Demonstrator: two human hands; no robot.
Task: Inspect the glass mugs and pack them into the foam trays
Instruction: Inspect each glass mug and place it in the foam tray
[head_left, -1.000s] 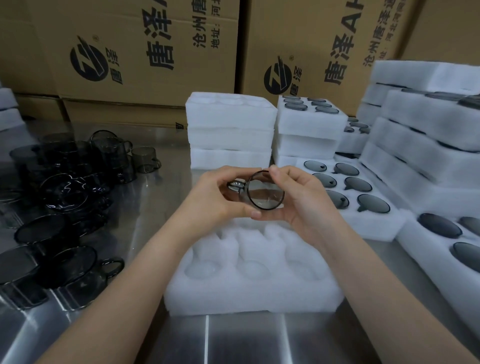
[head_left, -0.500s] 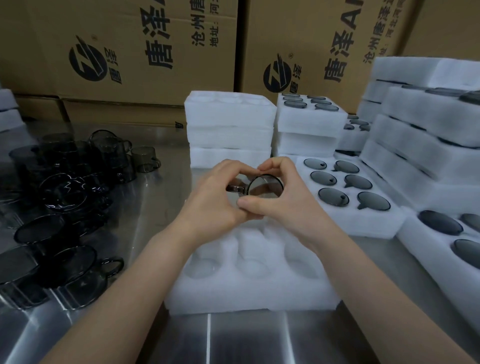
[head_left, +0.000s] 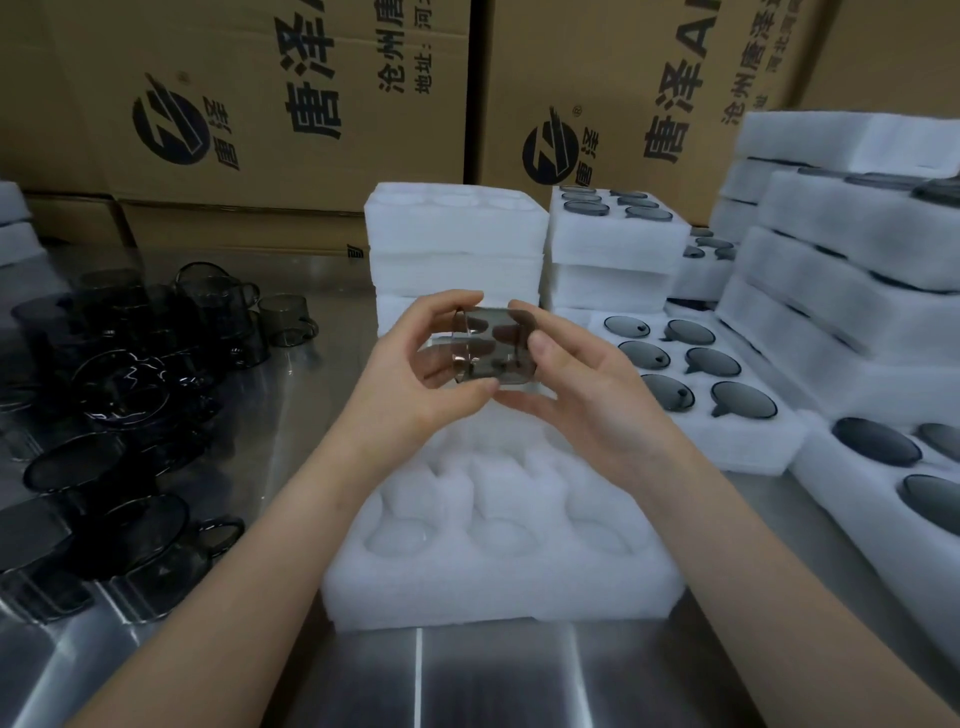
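A smoky grey glass mug (head_left: 493, 345) lies on its side in the air between both hands, its wall facing me. My left hand (head_left: 415, 379) grips its left end, thumb underneath and fingers over the top. My right hand (head_left: 587, 384) holds the right end with thumb and fingers curled round it. Directly below stands a white foam tray (head_left: 498, 577) whose round pockets hold nothing. Several more grey glass mugs (head_left: 119, 384) crowd the steel table on the left.
A filled foam tray (head_left: 748, 441) lies just right of my hands, with taller stacks of filled trays (head_left: 841, 270) further right. Two stacks of foam trays (head_left: 457, 249) stand behind the mug. Cardboard boxes (head_left: 270, 104) wall off the back.
Both hands have turned the mug: its round opening faced me before, and now its side wall does. The hands stayed above the empty tray.
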